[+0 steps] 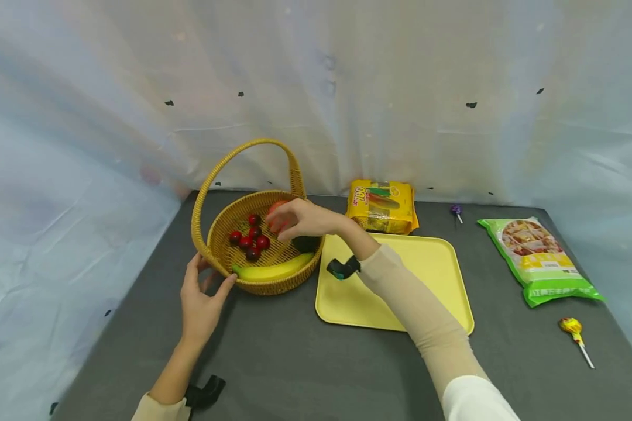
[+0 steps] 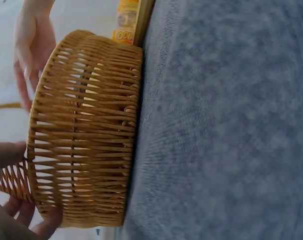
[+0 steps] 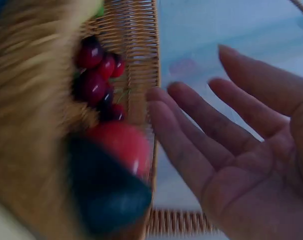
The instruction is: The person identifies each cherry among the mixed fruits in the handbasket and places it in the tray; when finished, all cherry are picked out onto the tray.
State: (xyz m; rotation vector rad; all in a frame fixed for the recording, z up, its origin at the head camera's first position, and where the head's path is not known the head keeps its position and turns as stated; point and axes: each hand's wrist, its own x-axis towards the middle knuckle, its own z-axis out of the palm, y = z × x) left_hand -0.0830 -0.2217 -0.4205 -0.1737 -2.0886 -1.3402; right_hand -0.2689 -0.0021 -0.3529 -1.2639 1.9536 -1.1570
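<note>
A wicker basket [image 1: 276, 286] with a tall hoop handle stands on the left of the table. My left hand [image 1: 202, 304] grips its near left rim where the handle joins, thumb on the near side. In the basket lie several dark red cherries [image 1: 246, 242], a yellow banana [image 1: 274, 270], a round red fruit [image 3: 122, 146] and a dark green fruit with a tapered end [image 3: 104, 185]. Over the right part of the basket hovers my right hand [image 1: 309, 218], nothing in it. Its fingers are loosely extended in the right wrist view, and it partly hides the red fruit in the head view.
Right of the basket lies a yellow tray [image 1: 432, 275], with a yellow snack pack [image 1: 381, 206] behind it. Farther right are a purple lollipop [image 1: 456, 211], a green-edged food bag [image 1: 542, 257] and a yellow lollipop [image 1: 572, 328]. A pale curtain [image 1: 379, 117] hangs behind the table.
</note>
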